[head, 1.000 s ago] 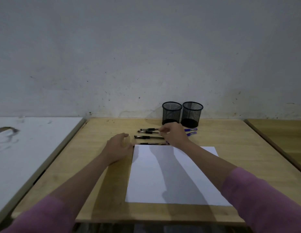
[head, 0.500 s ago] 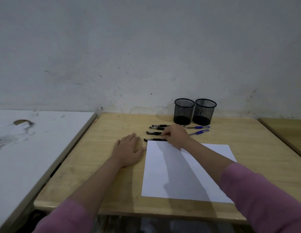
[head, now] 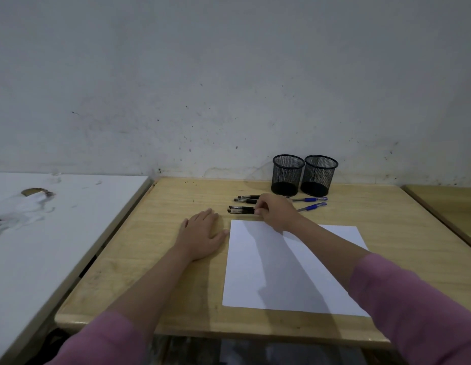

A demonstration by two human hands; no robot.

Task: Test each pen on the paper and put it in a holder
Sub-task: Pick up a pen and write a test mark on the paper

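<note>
Since a moment ago, the right hand [head: 275,213] has closed its fingertips on the nearest black pen [head: 241,211], just beyond the paper's [head: 289,270] far edge. 2 mesh holders [head: 288,175] stand side by side near the wall. Left hand [head: 201,234] lies flat and released on the table [head: 150,259] beside the sheet's left edge, with bare wood around it.

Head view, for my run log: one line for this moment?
right hand: pinching black pen | left hand: flat on table | paper: blank
</note>
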